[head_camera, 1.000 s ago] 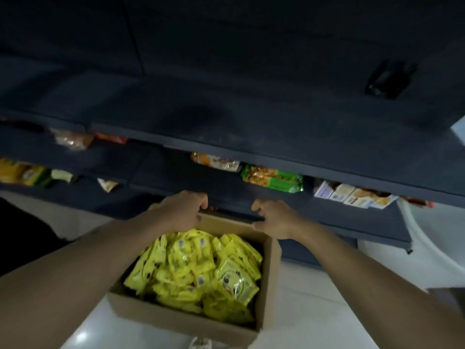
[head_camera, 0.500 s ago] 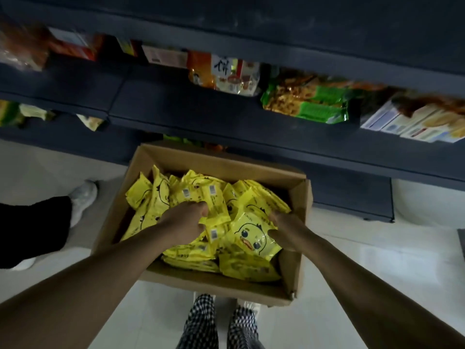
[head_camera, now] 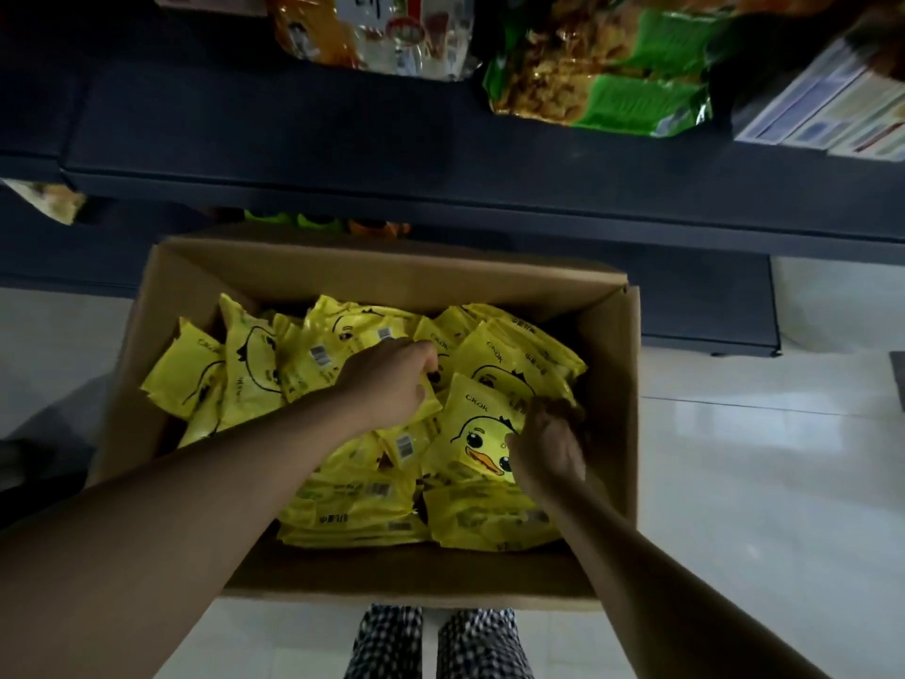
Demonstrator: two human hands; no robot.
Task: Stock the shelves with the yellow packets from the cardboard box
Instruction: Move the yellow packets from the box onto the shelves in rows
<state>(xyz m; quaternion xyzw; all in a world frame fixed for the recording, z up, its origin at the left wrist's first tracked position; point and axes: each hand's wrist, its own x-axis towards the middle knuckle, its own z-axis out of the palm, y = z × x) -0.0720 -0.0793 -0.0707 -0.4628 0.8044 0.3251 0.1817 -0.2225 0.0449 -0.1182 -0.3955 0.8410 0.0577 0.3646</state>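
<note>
Your left hand (head_camera: 392, 379) reaches into the middle of the cardboard box (head_camera: 392, 276), knuckles up, its fingers curled down and closed on a yellow packet (head_camera: 427, 403) whose lower edge shows just under the palm. The left forearm runs in from the lower left corner and crosses the near wall of the box.

Your right hand (head_camera: 551, 445) sits to the right of the left one, close to the right wall of the box. Its fingers are bent and pinch the right edge of a duck-face packet (head_camera: 472, 433), which lies face up just left of that hand; the fingertips are blurred, so the exact hold cannot be told. The right forearm comes in from the lower right corner.

The remaining yellow packets (head_camera: 245, 370) lie heaped in the box on all sides of both hands, some showing barcodes, some a duck drawing. The box stands open on the pale floor (head_camera: 759, 482), between your checked trousers (head_camera: 436, 644) below the hands and the dark shelf (head_camera: 343, 154) beyond them. On that shelf, beyond the right hand, lies a green snack bag (head_camera: 617, 100); an orange bag (head_camera: 352, 36) lies beyond the left hand.
</note>
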